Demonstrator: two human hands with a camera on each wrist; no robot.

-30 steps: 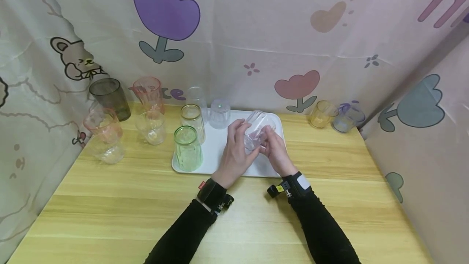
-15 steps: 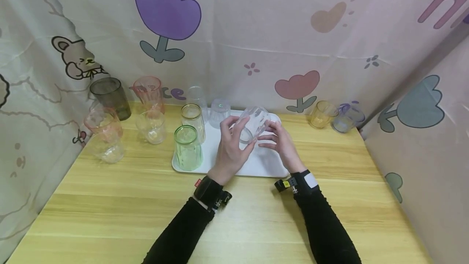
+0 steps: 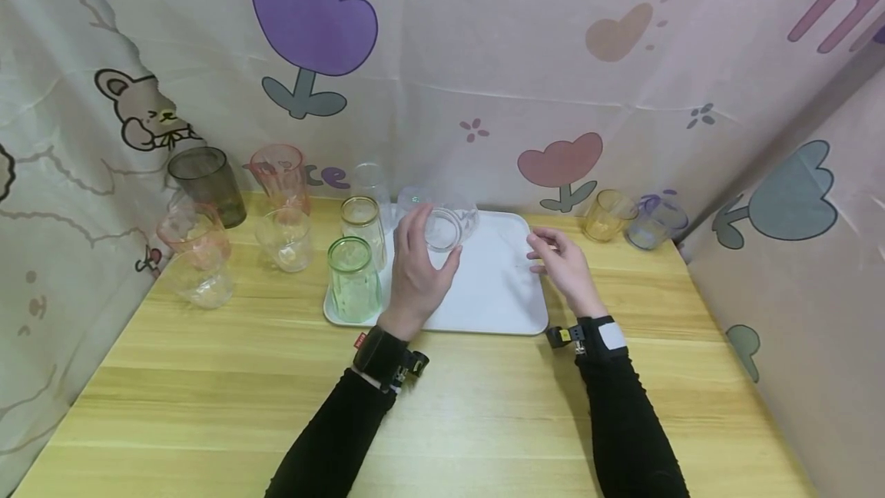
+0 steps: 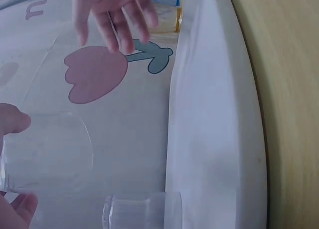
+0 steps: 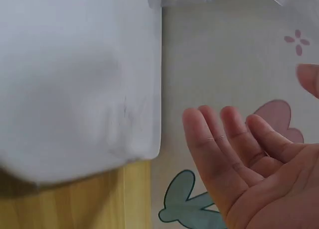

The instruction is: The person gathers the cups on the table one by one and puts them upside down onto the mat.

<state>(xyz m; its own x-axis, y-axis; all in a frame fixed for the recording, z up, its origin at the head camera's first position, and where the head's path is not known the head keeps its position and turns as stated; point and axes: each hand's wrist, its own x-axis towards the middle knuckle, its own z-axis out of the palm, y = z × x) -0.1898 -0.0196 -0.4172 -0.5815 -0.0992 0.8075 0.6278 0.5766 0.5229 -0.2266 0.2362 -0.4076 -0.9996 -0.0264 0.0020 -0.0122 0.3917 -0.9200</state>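
1. The left hand (image 3: 418, 271) is holding a clear glass (image 3: 448, 226) above the back part of the white tray (image 3: 494, 306). Its grip is curled round the glass, with the thumb on one side and the fingers on the other.
2. The glass is lying tipped on its side in the hand, and its open mouth is facing the camera.
3. The right hand (image 3: 563, 267) is hanging over the right edge of the tray. Its grip is apart, the fingers are loose, and it is holding nothing.
4. The tray is sitting on the wooden counter (image 3: 442, 406).
5. A green glass (image 3: 354, 280) and a gold-rimmed glass (image 3: 362, 227) are standing on the left side of the tray.
6. Another clear glass (image 3: 413, 202) is standing at the back of the tray, maybe upside down; it is hard to tell.
7. More glasses are standing on the counter left of the tray, and a yellow glass (image 3: 608, 215) and a bluish glass (image 3: 657, 223) are standing to its right.
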